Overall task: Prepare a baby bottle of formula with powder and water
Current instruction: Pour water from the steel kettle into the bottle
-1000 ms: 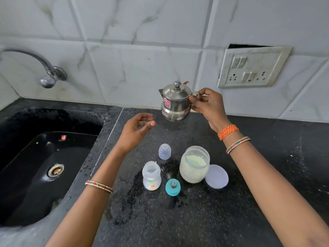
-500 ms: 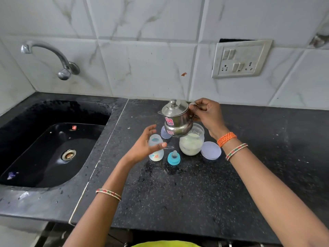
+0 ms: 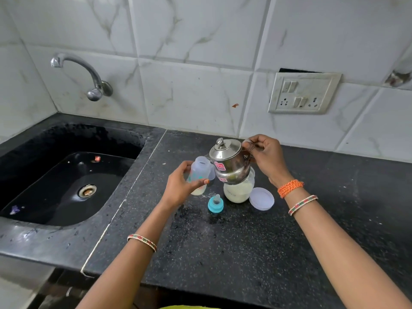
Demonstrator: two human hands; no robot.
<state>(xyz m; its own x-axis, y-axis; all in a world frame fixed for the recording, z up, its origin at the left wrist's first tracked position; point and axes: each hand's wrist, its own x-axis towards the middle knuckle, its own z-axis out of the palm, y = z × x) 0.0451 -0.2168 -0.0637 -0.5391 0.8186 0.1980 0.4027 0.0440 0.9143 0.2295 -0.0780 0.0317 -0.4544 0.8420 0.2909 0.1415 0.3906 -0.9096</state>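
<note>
My left hand [image 3: 181, 186] grips a small clear baby bottle [image 3: 199, 172] with no top on, lifted off the counter and tilted, pale powder showing at its bottom. My right hand [image 3: 264, 158] holds the handle of a small steel kettle [image 3: 229, 166] with its lid on, tipped left so its spout is right at the bottle's mouth. Under the kettle stands an open jar of white formula powder [image 3: 239, 191], with its round lid [image 3: 261, 198] lying to the right. The teal teat ring [image 3: 215, 204] rests on the black counter [image 3: 223, 241] in front.
A black sink [image 3: 66, 186] with a drain lies to the left, under a steel tap [image 3: 93, 90] on the tiled wall. A switch and socket plate [image 3: 304, 93] is fixed to the wall at the right. The counter's front edge runs close to me.
My left hand has taken hold of the bottle and lifted it off the counter. The kettle has come down and tipped left toward the bottle's mouth.
</note>
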